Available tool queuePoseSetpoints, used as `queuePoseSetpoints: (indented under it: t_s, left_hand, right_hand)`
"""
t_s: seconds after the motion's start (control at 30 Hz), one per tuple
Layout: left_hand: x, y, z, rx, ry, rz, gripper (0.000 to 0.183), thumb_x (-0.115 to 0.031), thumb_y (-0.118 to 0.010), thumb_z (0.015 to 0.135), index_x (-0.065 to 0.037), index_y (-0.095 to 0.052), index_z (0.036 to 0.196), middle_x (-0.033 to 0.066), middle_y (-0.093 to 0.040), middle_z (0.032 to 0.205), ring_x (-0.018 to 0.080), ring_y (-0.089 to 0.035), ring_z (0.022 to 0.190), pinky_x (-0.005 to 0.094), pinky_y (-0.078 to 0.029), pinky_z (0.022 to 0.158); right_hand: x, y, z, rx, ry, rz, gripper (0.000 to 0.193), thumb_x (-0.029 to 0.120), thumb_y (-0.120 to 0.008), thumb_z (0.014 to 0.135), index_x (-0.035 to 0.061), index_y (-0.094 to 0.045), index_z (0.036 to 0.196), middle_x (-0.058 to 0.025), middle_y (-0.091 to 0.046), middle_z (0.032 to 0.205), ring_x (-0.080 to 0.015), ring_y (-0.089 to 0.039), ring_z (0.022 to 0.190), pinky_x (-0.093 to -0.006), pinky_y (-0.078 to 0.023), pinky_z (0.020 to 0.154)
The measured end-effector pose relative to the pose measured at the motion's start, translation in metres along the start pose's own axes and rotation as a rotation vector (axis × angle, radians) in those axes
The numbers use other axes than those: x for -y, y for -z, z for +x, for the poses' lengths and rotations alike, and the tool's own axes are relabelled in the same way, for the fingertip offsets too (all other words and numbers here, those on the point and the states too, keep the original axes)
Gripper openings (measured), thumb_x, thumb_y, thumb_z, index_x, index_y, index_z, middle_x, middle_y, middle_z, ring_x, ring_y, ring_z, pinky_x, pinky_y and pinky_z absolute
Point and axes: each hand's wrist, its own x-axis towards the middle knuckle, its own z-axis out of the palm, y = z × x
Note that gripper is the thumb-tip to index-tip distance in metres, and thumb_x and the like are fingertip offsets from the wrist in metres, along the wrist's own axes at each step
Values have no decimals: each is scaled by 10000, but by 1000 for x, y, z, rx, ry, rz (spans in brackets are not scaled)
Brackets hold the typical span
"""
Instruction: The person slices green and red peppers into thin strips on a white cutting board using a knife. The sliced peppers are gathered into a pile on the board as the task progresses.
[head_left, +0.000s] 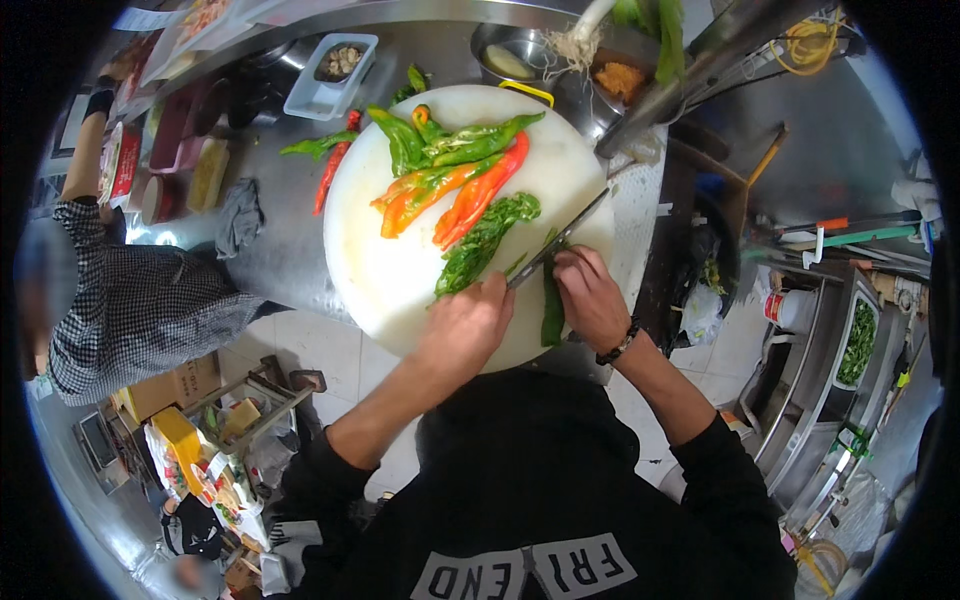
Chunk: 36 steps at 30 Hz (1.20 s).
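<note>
My left hand (470, 325) is closed round the handle end of a kitchen knife (560, 235), whose blade slants up and to the right over the round white cutting board (360, 285). The fingers of my right hand (592, 295) press on a long dark green pepper (553, 305) close beside the blade. To the left of the knife lies a pile of sliced green pepper (485, 245). Farther up the board are red and orange peppers (480, 190) and several green peppers (440, 145). What the fingertips of my right hand do underneath is partly hidden.
Off the board's upper left lie a thin red pepper (330, 180) and a blue tub (332, 75) with a bowl inside. A metal pan (515, 55) and a leek (580, 35) are at the back. Another person (150, 310) stands at the left; a grey cloth (240, 215) lies nearby.
</note>
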Motion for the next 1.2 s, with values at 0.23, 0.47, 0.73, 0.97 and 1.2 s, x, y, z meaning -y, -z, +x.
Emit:
queuePoseSetpoints:
  t_s: [0.23, 0.47, 0.73, 0.97, 1.2]
  left_hand:
    - [1, 2, -9, 48, 23, -3, 206, -164, -646, 1052, -1, -548, 971, 249, -689, 782, 484, -688, 717, 580, -554, 652]
    - [-4, 27, -16, 107, 21, 13, 221, -170, -643, 1055, 10, -549, 967, 257, -697, 799, 484, -694, 722, 574, -557, 646]
    - [-4, 5, -2, 30, 15, -40, 228, -170, -645, 1057, 12, -550, 958, 255, -697, 790, 478, -701, 724, 566, -564, 650]
    - [-4, 7, -24, 51, 18, -16, 209, -156, -657, 1049, 5, -558, 960, 260, -696, 778, 483, -698, 697, 565, -562, 629]
    - [-3, -1, -3, -12, 6, -54, 214, -175, -647, 1056, 2, -558, 974, 265, -704, 803, 473, -704, 708, 564, -566, 635]
  right_hand:
    - [1, 1, 1, -44, 11, 33, 302, -85, -716, 843, 2, -609, 1111, -179, -674, 1231, -414, -591, 1264, -472, -518, 1085]
    - [-1, -4, -5, -88, 22, 26, 319, -111, -719, 825, -1, -605, 1102, -188, -673, 1216, -416, -613, 1215, -472, -537, 1034]
    - [1, 0, -4, -42, -7, 77, 362, -76, -709, 808, -1, -594, 1142, -185, -664, 1226, -406, -594, 1223, -458, -533, 1059]
    - [2, 3, -4, -52, 23, 71, 344, -74, -716, 816, -3, -599, 1132, -188, -669, 1215, -401, -599, 1222, -458, -532, 1059]
    - [-1, 3, -6, -33, 28, 84, 313, -75, -707, 837, -1, -610, 1126, -178, -681, 1196, -402, -609, 1206, -464, -534, 1047]
